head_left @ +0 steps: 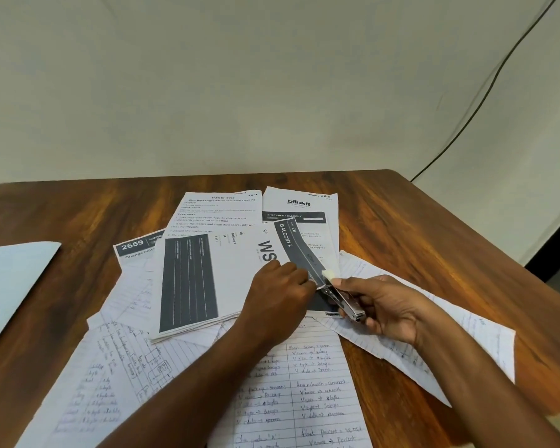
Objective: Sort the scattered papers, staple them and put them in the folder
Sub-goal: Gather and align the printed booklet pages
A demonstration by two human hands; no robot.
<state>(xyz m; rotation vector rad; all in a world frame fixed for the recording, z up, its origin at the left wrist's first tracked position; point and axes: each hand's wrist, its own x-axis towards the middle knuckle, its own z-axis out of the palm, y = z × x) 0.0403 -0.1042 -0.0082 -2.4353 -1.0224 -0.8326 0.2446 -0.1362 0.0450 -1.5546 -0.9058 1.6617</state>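
A stack of printed sheets (207, 273) with a black panel on top lies in the middle of the table. My left hand (278, 295) holds the stack's lifted right corner, where a dark "BALCONY 2" strip (291, 250) curls up. My right hand (382, 305) grips a small metal stapler (345, 302) whose jaws sit at that corner. Handwritten lined sheets (307, 383) lie scattered under and around the stack. A pale blue folder (10, 286) lies at the left edge.
Printed pages (301, 205) headed "blinkit" and a task sheet (220, 211) lie behind the stack on the wooden table (434, 237). A black cable (485, 92) runs down the wall at the right.
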